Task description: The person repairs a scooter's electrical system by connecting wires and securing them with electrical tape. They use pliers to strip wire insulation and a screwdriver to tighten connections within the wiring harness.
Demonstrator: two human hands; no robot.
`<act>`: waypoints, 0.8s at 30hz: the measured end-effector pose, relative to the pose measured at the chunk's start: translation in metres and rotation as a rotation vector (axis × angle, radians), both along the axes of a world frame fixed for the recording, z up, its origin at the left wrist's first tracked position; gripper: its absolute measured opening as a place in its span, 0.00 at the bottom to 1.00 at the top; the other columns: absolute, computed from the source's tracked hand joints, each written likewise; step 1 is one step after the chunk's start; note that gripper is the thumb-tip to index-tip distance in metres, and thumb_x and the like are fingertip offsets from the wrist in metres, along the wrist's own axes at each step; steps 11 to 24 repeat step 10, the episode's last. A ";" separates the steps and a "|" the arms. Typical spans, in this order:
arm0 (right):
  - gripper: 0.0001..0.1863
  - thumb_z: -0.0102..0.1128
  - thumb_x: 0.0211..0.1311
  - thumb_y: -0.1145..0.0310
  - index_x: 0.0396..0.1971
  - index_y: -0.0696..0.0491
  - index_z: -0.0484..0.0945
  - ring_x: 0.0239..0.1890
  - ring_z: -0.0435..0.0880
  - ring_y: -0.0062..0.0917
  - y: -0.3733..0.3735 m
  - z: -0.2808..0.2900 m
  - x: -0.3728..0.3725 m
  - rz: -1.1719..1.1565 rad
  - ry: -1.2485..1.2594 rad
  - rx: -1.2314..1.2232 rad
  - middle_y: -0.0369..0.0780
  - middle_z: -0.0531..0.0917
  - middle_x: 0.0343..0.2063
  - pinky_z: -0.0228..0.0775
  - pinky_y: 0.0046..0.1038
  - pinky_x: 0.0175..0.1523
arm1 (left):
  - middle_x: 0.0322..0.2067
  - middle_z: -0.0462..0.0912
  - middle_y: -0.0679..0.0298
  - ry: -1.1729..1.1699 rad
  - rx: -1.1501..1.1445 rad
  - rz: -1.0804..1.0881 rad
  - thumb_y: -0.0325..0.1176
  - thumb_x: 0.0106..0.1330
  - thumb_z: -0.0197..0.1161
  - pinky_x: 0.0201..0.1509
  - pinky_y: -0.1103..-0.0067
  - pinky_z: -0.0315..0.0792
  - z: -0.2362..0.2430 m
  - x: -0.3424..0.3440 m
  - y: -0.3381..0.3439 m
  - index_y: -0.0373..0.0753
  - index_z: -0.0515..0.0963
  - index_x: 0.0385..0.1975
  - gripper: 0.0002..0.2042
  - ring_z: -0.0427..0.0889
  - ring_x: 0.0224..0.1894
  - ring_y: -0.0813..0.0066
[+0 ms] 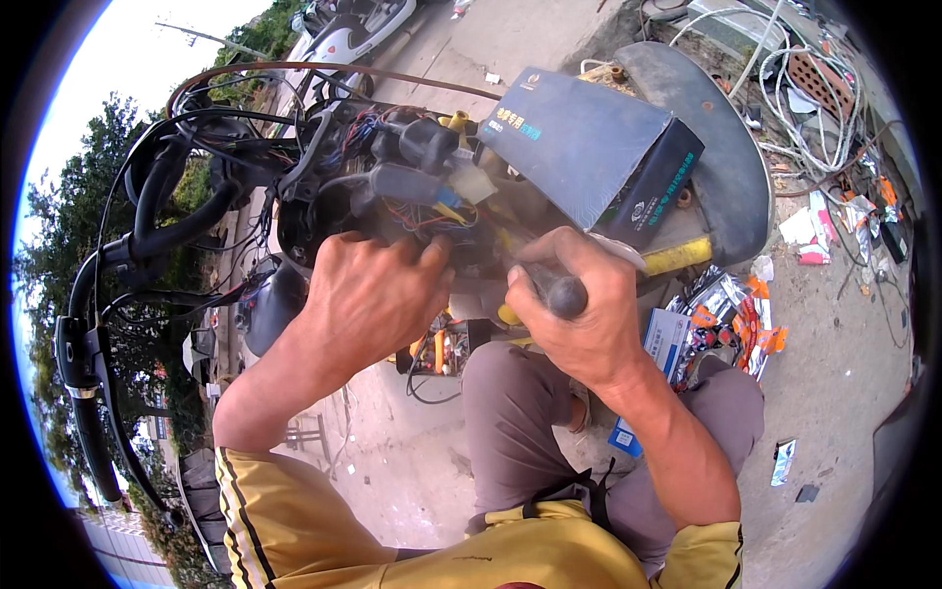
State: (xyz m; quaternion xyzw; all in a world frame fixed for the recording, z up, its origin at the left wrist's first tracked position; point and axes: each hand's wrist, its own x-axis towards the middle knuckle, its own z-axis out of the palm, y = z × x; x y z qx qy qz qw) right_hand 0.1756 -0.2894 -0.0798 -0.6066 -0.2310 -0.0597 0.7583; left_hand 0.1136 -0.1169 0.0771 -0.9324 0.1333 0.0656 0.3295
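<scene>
My left hand (378, 285) is closed, its fingertips pinched at thin coloured wires (424, 218) among the opened-up body of a two-wheeler. The very tips are partly hidden by the knuckles. In my right hand (589, 309) sits a tool with a thick, dark, round-ended handle (566, 296); its working end points away into the wiring and cannot be made out. Thin haze hangs over that spot. Just beyond the hands lie a grey module (402, 185) with a blue connector and a pale plug (473, 183).
A dark cardboard box (589, 147) rests on the black seat (731, 147). Handlebars (83, 368) with cables rise at left. An open parts tray (440, 351) stands below my hands. Silver packaging (711, 314) and a rope coil (814, 118) lie at right. A scooter (358, 39) stands behind.
</scene>
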 end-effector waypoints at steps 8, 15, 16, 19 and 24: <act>0.08 0.73 0.65 0.71 0.37 0.59 0.85 0.31 0.90 0.35 -0.004 0.000 0.001 0.153 0.246 0.101 0.47 0.89 0.29 0.80 0.35 0.41 | 0.35 0.92 0.62 -0.100 -0.107 -0.105 0.40 0.72 0.69 0.29 0.65 0.81 -0.004 0.000 0.005 0.41 0.87 0.39 0.09 0.90 0.24 0.59; 0.08 0.72 0.67 0.70 0.38 0.59 0.85 0.36 0.92 0.35 0.003 -0.011 -0.002 0.234 0.367 0.184 0.46 0.92 0.33 0.81 0.33 0.45 | 0.39 0.93 0.61 -0.107 -0.110 -0.109 0.40 0.72 0.70 0.31 0.65 0.83 -0.003 0.000 0.003 0.41 0.88 0.43 0.10 0.91 0.26 0.58; 0.08 0.72 0.67 0.70 0.38 0.59 0.85 0.36 0.92 0.35 0.003 -0.011 -0.002 0.234 0.367 0.184 0.46 0.92 0.33 0.81 0.33 0.45 | 0.39 0.93 0.61 -0.107 -0.110 -0.109 0.40 0.72 0.70 0.31 0.65 0.83 -0.003 0.000 0.003 0.41 0.88 0.43 0.10 0.91 0.26 0.58; 0.08 0.72 0.67 0.70 0.38 0.59 0.85 0.36 0.92 0.35 0.003 -0.011 -0.002 0.234 0.367 0.184 0.46 0.92 0.33 0.81 0.33 0.45 | 0.39 0.93 0.61 -0.107 -0.110 -0.109 0.40 0.72 0.70 0.31 0.65 0.83 -0.003 0.000 0.003 0.41 0.88 0.43 0.10 0.91 0.26 0.58; 0.08 0.72 0.67 0.70 0.38 0.59 0.85 0.36 0.92 0.35 0.003 -0.011 -0.002 0.234 0.367 0.184 0.46 0.92 0.33 0.81 0.33 0.45 | 0.39 0.93 0.61 -0.107 -0.110 -0.109 0.40 0.72 0.70 0.31 0.65 0.83 -0.003 0.000 0.003 0.41 0.88 0.43 0.10 0.91 0.26 0.58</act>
